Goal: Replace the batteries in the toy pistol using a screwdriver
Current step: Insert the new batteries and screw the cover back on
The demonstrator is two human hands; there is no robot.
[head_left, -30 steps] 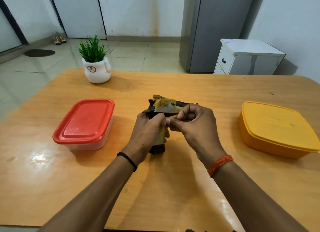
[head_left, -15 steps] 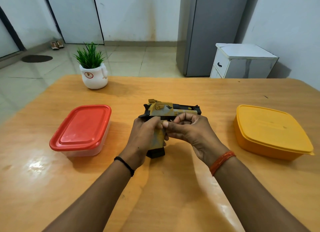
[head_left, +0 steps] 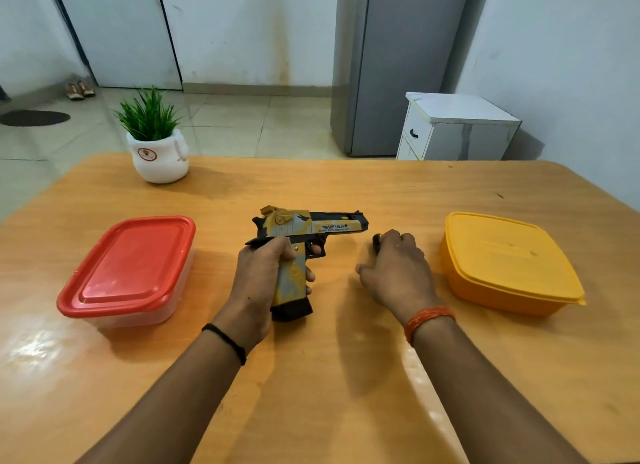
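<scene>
So the left hand (head_left: 263,276) has the toy pistol (head_left: 304,235) by the grip, fingers (head_left: 309,277) wrapped round it, thumb side up near the back of the slide. The gun's yellow and grey with a black top and a black magazine base poking out under the grip, barrel pointing to the right, "Desert Eagle" printed on the side. It's roughly in the middle of the bench (head_left: 329,377), and I can't really tell if the magazine base is touching the wood or hovering just above it.

The right hand (head_left: 398,273) is off to the right of the pistol, not touching it, knuckles up, low over the bench. Its fingers are curled round a small dark thing (head_left: 376,244) with a bit of yellow on it that sticks out at the far side of the hand. Too little of it shows to say what it is. Black band on the left wrist, orange thread on the right one.

Red-lidded clear tub (head_left: 131,273) sits on the left, yellow tub with a yellow lid (head_left: 509,266) on the right, both shut. Little fake plant in a white pot (head_left: 159,152) at the far left corner of the bench. Behind that, a grey fridge (head_left: 398,65) and a small white cabinet (head_left: 457,127) on the tiled floor.
</scene>
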